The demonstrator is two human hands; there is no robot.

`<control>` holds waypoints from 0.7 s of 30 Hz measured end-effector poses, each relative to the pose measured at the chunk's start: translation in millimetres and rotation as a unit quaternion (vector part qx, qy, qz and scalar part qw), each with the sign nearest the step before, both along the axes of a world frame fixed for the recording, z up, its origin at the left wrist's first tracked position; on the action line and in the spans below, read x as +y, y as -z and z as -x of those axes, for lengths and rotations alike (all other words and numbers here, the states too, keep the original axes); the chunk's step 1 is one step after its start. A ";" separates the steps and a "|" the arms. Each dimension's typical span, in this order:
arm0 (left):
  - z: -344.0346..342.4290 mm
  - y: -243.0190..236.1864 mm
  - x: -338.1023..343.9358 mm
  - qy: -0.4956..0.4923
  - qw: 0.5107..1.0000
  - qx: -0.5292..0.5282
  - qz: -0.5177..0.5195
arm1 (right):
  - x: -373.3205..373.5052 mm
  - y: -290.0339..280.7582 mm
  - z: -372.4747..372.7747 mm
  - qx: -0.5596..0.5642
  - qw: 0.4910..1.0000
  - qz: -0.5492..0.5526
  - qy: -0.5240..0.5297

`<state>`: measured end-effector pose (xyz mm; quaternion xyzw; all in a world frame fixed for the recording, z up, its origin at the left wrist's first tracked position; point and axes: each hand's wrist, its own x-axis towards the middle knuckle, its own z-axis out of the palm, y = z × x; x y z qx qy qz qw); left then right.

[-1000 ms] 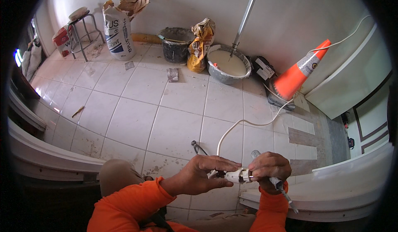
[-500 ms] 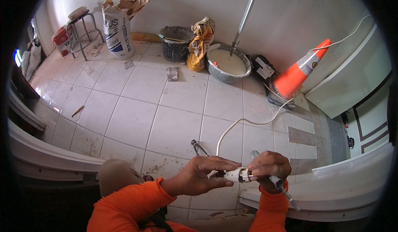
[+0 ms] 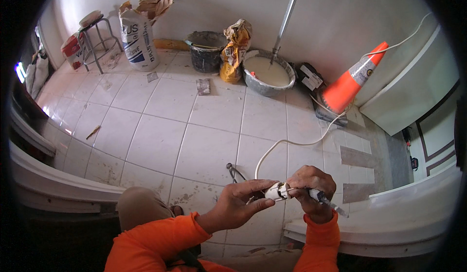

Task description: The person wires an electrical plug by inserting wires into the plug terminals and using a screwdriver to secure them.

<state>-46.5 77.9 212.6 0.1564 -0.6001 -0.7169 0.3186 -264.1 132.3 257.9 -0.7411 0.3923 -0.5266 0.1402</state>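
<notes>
My left hand [image 3: 239,204] grips a white plastic electrical fitting [image 3: 276,191], thumb below and fingers over it. A cream cable [image 3: 272,148] runs from near the fitting across the floor toward an orange traffic cone [image 3: 343,89]. My right hand [image 3: 313,189] is closed on a plaster-smeared grey tool [image 3: 325,202], probably a screwdriver, with its fingertips at the fitting's right end. A pair of dark pliers or nippers [image 3: 232,172] lies on the tiles beyond my left hand.
Along the wall stand a metal stool [image 3: 99,38], an adhesive sack [image 3: 138,41], a black bucket [image 3: 204,58], a yellow sack [image 3: 231,63] and a mortar tub [image 3: 266,75] with a mixer shaft. Door frames [image 3: 68,179] flank me; a white panel [image 3: 406,92] leans at right.
Both hands and the fitting have risen slightly. The fitting is more tilted, and the tool in my right hand has swung higher.
</notes>
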 end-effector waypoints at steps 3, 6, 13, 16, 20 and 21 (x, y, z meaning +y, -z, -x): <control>-1.9 -1.9 -5.1 0.030 0.999 0.013 -0.024 | 0.0 -3.7 -6.6 -0.010 0.999 -0.016 0.026; -0.5 1.0 -7.7 0.047 0.998 0.005 -0.045 | -1.5 -7.8 -8.6 0.026 0.998 -0.011 0.055; 0.6 3.0 -3.2 0.051 0.991 0.019 -0.124 | 0.4 -12.6 -9.7 0.050 0.993 -0.043 0.096; 1.3 5.4 -2.3 0.046 0.989 0.025 -0.138 | 0.2 -10.4 -8.0 0.042 0.995 -0.046 0.077; 2.6 6.8 -1.3 0.033 0.990 0.020 -0.133 | -0.4 -9.7 -8.7 0.070 0.993 -0.037 0.082; 3.4 9.2 -1.6 0.034 0.990 0.025 -0.133 | -1.0 -7.1 -8.4 0.065 0.994 -0.030 0.081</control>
